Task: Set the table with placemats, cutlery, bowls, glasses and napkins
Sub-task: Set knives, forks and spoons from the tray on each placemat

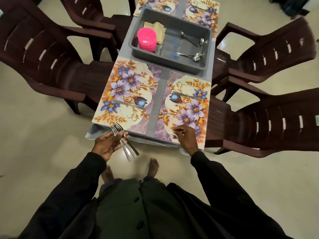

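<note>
Holding forks (126, 149) in the left hand (106, 146).

Cropped, covered, blurred

Far placemats (203, 12) cut by the top edge and partly under the grey tray (181, 65); napkins (153, 25) half behind the pink bowls (147, 38); clear glasses (172, 47) too faint to count; blurred fork (170, 136) mostly under the right hand (185, 137), grip unclear; overlapping forks (130, 150) in the left hand (107, 145), number uncertain.

A left mat (124, 94) and a right mat (186, 107) are laid at the near end of the grey worktop (156, 100), two far mats (203, 12) beyond, and a grey tub (165, 63) is set between.
</note>
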Tool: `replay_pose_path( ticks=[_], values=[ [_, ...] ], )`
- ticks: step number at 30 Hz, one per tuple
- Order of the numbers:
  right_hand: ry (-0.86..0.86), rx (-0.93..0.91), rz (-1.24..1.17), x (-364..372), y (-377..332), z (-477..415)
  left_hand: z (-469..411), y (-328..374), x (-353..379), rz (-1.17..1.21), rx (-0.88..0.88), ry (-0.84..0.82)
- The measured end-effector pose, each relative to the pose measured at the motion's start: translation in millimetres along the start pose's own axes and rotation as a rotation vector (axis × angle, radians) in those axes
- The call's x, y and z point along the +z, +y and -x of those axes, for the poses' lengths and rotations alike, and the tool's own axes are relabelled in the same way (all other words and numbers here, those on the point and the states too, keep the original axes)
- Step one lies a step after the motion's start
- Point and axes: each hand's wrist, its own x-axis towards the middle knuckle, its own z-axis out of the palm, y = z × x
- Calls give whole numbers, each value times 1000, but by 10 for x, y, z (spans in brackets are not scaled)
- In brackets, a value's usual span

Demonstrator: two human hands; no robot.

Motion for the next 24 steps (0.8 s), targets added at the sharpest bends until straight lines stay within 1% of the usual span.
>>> replay_pose_path(
  ticks=[2,4,6,8,10,15,18,21,24],
  values=[
    [-67,27,-63,209,-384,117,-4,119,-74,-16,-18,-30],
    [-219,41,-159,503,-805,240,-8,263,-188,-36,-24,-59],
    [-361,96,-294,805,-1226,315,-8,429,-330,-61,-32,-86],
    [-432,96,-319,1100,-1561,343,-3,587,-471,-78,-31,-103],
    [-428,74,-266,1392,-1875,354,18,749,-617,-107,-28,-124],
    [-320,83,-247,1873,-2386,368,31,1080,-932,-155,11,-135],
    [-302,89,-260,2061,-2543,362,22,1244,-1095,-192,18,-122],
    [-260,99,-216,2241,-2663,281,-87,1402,-1191,-207,15,-97],
    [-201,122,-189,2371,-2684,125,-282,1552,-1228,-207,-15,-118]
  ],
)
